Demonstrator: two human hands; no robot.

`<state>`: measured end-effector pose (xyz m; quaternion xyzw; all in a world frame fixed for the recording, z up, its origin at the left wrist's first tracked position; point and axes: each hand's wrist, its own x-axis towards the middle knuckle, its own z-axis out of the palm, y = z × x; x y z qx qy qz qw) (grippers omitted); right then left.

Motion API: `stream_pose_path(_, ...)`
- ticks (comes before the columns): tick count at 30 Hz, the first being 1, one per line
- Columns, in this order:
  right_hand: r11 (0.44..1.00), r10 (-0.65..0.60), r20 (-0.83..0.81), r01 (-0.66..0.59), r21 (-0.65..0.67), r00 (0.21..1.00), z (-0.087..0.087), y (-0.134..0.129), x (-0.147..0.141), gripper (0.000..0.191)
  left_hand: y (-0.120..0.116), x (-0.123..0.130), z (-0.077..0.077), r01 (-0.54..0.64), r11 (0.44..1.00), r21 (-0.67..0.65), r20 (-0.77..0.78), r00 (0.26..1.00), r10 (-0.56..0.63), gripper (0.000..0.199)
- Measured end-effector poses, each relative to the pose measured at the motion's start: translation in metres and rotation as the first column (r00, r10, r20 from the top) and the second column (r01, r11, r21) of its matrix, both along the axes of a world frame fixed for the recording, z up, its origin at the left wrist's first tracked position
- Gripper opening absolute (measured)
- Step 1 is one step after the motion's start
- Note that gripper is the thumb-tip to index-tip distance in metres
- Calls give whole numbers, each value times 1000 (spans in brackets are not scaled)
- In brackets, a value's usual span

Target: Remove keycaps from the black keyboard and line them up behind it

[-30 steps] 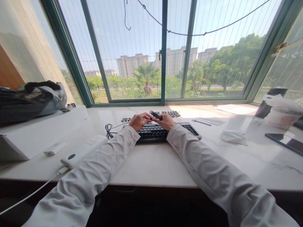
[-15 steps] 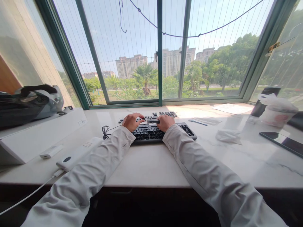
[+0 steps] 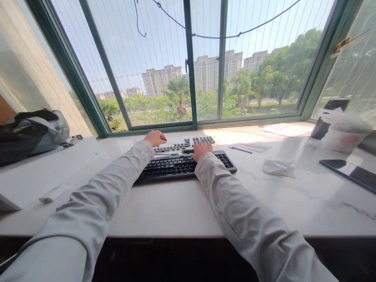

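Observation:
A black keyboard (image 3: pixel 169 167) lies on the white tabletop in front of me. Behind it, loose black keycaps (image 3: pixel 203 140) are laid out in rows. My left hand (image 3: pixel 155 138) is at the left end of these rows, its fingers pinched on a small black piece that looks like a keycap. Over the keyboard's back edge, my right hand (image 3: pixel 203 150) is closed around a short dark tool (image 3: pixel 187 151), which points left. Its exact kind is too small to make out.
To the right lie a blue pen-like stick (image 3: pixel 241 149), a crumpled clear plastic bag (image 3: pixel 278 167), a dark tablet (image 3: pixel 349 172) and a bagged tub (image 3: pixel 342 135). A long white box (image 3: pixel 55 172) with a dark bag (image 3: pixel 35 131) on top stands left. Windows rise behind.
My left hand has moved left and back, away from the right hand and the tool, to the keycap rows. My right hand stays over the keyboard. The view has shifted slightly.

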<state>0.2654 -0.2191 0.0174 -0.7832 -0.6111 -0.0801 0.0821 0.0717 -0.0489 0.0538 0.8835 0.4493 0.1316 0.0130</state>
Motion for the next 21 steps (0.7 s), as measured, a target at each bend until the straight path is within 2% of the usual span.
stream_pose_path(4, 1000, -2, -1, 2, -2, 1000, 0, -1, 0, 25, 30, 24, -4, -63, 998, -25, -127, 990, 59, 31)
stream_pose_path(9, 1000, 0, 14, 0, 2, 1000, 0, -2, 0, 26, 53, 46, -16, -78, 996, 45, -216, 973, 86, 27)
stream_pose_path(15, 1000, 7, -1, -7, -12, 1000, -1, -1, 0, 26, 68, 56, -30, -42, 999, 27, -276, 960, 48, 23)
stream_pose_path(21, 1000, 10, -12, -10, -10, 1000, -1, -1, 0, 23, 73, 56, -39, -4, 999, 37, -286, 958, 14, 21)
